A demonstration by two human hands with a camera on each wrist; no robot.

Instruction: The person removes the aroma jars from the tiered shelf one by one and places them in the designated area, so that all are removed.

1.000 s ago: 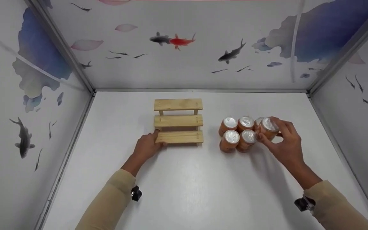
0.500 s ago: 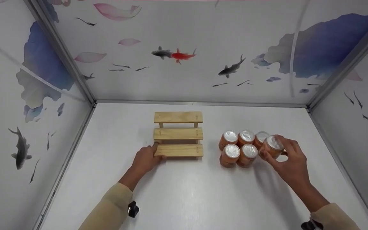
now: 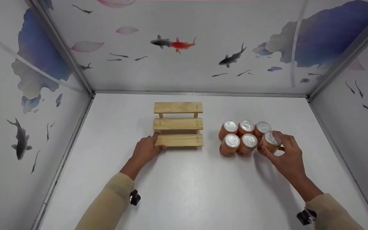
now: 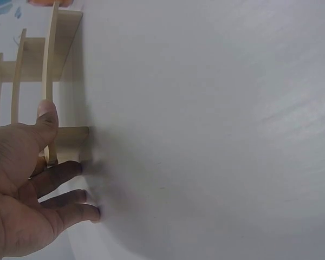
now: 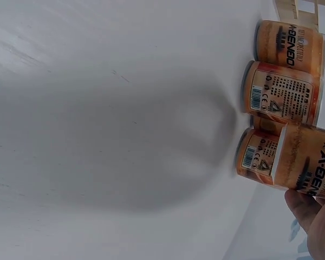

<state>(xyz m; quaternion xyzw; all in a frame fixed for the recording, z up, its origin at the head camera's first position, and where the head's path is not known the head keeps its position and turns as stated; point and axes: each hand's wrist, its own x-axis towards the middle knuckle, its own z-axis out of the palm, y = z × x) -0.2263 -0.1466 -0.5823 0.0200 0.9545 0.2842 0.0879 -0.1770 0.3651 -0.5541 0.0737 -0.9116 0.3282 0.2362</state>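
A small three-tier wooden rack (image 3: 178, 123) stands on the white table. My left hand (image 3: 145, 149) grips the left end of its lowest board; in the left wrist view the thumb lies on top of the board and a finger is beneath. To the rack's right, my right hand (image 3: 287, 156) holds an orange-labelled can (image 3: 271, 142) with a silvery top, thumb and fingers on opposite sides. In the right wrist view this can (image 5: 306, 160) is raised above the table, close to the standing cans. Those orange cans (image 3: 247, 144) stand upright in two rows.
White panels with painted fish (image 3: 232, 57) enclose the table (image 3: 190, 182) at the back and both sides. Metal strips (image 3: 190, 93) run along the table's edges. A small black device (image 3: 135, 197) is at each sleeve.
My right hand has brought its can nearer to me and lower, from over the back right can to beside the front row. My left hand stays on the rack. The head view tilts slightly.
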